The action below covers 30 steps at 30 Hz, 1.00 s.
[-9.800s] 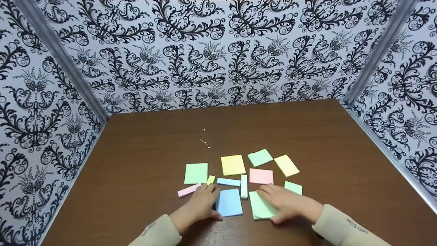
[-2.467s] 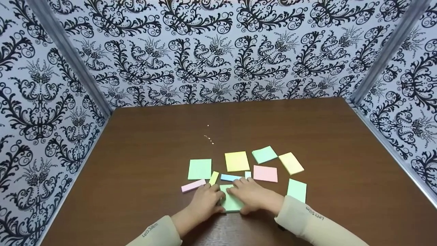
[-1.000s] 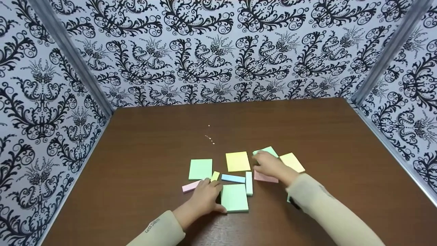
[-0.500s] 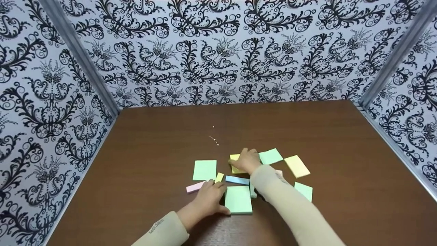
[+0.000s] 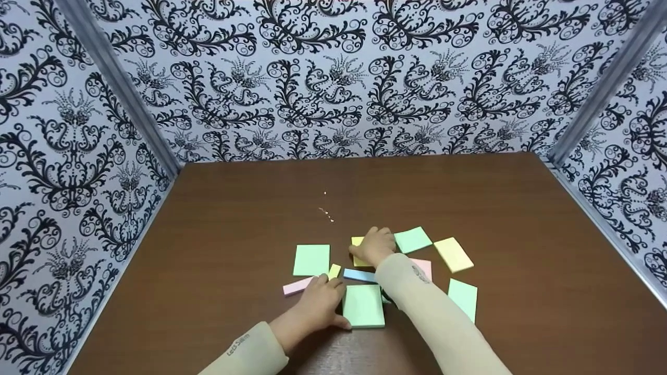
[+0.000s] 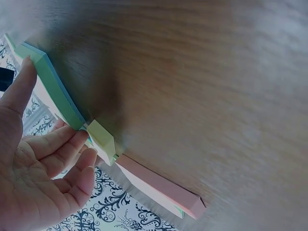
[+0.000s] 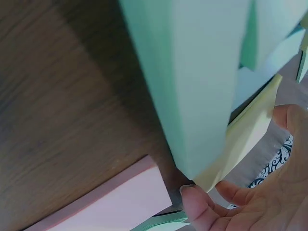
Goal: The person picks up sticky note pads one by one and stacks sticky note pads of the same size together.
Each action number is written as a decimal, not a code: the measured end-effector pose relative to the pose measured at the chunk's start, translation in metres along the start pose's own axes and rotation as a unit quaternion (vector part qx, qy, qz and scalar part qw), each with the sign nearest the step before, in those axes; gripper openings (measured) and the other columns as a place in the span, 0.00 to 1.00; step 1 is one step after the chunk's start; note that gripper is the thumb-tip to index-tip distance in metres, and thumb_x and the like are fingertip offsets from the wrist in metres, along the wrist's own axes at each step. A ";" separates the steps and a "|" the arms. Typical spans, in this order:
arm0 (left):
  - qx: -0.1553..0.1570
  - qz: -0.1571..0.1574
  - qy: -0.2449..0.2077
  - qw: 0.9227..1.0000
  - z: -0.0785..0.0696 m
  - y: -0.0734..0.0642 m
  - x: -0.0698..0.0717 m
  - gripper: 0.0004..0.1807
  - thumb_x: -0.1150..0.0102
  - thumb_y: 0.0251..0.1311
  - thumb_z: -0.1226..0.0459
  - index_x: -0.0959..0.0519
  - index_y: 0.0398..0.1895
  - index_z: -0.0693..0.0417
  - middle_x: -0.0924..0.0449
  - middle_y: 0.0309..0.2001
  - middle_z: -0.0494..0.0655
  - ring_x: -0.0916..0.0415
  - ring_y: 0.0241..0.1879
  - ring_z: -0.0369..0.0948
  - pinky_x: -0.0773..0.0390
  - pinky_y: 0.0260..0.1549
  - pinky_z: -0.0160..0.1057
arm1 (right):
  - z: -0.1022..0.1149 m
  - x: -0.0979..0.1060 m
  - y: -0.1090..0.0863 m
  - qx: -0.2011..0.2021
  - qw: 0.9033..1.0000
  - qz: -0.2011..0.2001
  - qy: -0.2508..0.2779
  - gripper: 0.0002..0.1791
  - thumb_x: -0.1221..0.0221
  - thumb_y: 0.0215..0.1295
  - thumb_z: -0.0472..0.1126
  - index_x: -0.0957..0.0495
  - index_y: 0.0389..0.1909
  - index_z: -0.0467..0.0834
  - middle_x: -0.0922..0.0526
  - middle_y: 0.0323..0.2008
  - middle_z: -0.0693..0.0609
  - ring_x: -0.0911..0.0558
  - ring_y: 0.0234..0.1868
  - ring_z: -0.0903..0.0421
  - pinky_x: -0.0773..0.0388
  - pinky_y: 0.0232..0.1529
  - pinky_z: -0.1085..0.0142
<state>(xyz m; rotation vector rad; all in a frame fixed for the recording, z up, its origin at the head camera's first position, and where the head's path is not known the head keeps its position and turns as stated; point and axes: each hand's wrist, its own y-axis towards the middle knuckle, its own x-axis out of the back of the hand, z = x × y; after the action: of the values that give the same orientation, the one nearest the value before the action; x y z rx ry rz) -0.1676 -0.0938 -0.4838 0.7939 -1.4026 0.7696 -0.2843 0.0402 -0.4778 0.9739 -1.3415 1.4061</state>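
A green sticky-note pad (image 5: 363,306) lies on top of a blue pad, whose thin blue edge (image 6: 66,87) shows below it in the left wrist view. My left hand (image 5: 318,302) holds this stack along its left side, thumb by the near corner and fingers by the far one. Farther back, my right hand (image 5: 376,247) grips a yellow sticky-note pad (image 5: 360,261), thumb on its left edge and fingertips at the opposite side. Much of the yellow pad is hidden by the hand. An upright-looking green strip pad (image 7: 197,96) fills the foreground of the right wrist view.
Around the hands lie a green pad (image 5: 311,260), pink strip (image 5: 299,286), small yellow strip (image 5: 334,271), blue strip (image 5: 359,275) and pink pad (image 5: 423,268). Farther right are a pale yellow pad (image 5: 454,254) and two green pads. Patterned walls enclose the brown table (image 5: 250,208).
Earlier the blue pad lay uncovered; my right hand brought the green pad from the right onto it. The right hand then moved back and left to the yellow pad; the left hand stayed.
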 end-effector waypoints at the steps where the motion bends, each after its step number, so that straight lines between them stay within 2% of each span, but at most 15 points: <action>1: 0.000 0.002 0.002 1.000 0.000 0.000 0.000 0.41 0.34 0.34 0.37 0.23 0.47 0.58 0.23 0.49 0.48 0.32 0.36 0.43 0.31 0.39 0.40 | 0.000 0.001 0.000 -0.001 1.000 0.001 0.008 0.48 0.50 0.57 0.67 0.44 0.62 0.30 0.34 0.49 0.30 0.27 0.43 0.44 0.26 0.34 0.61; 9: 0.001 0.009 0.008 1.000 -0.001 0.001 0.002 0.40 0.35 0.34 0.38 0.23 0.46 0.58 0.23 0.48 0.48 0.32 0.37 0.44 0.32 0.40 0.41 | 0.004 0.004 -0.002 -0.017 0.999 -0.011 0.039 0.49 0.48 0.52 0.70 0.39 0.56 0.29 0.32 0.46 0.31 0.26 0.42 0.44 0.26 0.38 0.58; 14: -0.004 0.004 0.018 1.000 -0.002 0.001 0.001 0.39 0.35 0.34 0.37 0.23 0.44 0.57 0.23 0.47 0.47 0.33 0.34 0.43 0.34 0.34 0.38 | 0.006 0.000 0.002 -0.050 0.998 -0.020 0.046 0.46 0.49 0.54 0.69 0.39 0.55 0.30 0.33 0.46 0.31 0.27 0.43 0.45 0.25 0.38 0.58; 18: -0.006 -0.003 0.021 1.000 -0.003 0.001 0.000 0.38 0.35 0.34 0.37 0.23 0.42 0.57 0.23 0.45 0.46 0.35 0.31 0.42 0.35 0.31 0.37 | 0.005 0.002 0.005 -0.069 0.995 -0.010 0.068 0.45 0.48 0.55 0.67 0.40 0.55 0.30 0.34 0.47 0.32 0.29 0.44 0.45 0.26 0.41 0.57; 24: -0.002 -0.003 0.015 1.000 -0.003 0.002 0.001 0.37 0.35 0.33 0.37 0.23 0.40 0.57 0.23 0.44 0.46 0.34 0.31 0.42 0.35 0.31 0.37 | 0.000 0.007 0.005 -0.060 0.992 0.005 0.110 0.46 0.44 0.52 0.66 0.40 0.54 0.29 0.35 0.48 0.31 0.31 0.47 0.43 0.27 0.43 0.55; 30: -0.008 -0.015 0.021 1.000 -0.002 0.000 0.000 0.36 0.34 0.33 0.37 0.23 0.38 0.56 0.23 0.42 0.45 0.34 0.31 0.41 0.35 0.30 0.36 | -0.001 0.008 0.006 -0.045 0.991 0.005 0.123 0.46 0.43 0.49 0.64 0.40 0.55 0.30 0.34 0.48 0.30 0.31 0.47 0.42 0.28 0.41 0.56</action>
<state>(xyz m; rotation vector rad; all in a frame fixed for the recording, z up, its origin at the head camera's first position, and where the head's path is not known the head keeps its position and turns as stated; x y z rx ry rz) -0.1665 -0.0916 -0.4835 0.7812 -1.3538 0.7471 -0.2916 0.0422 -0.4715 0.7107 -1.2160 1.4114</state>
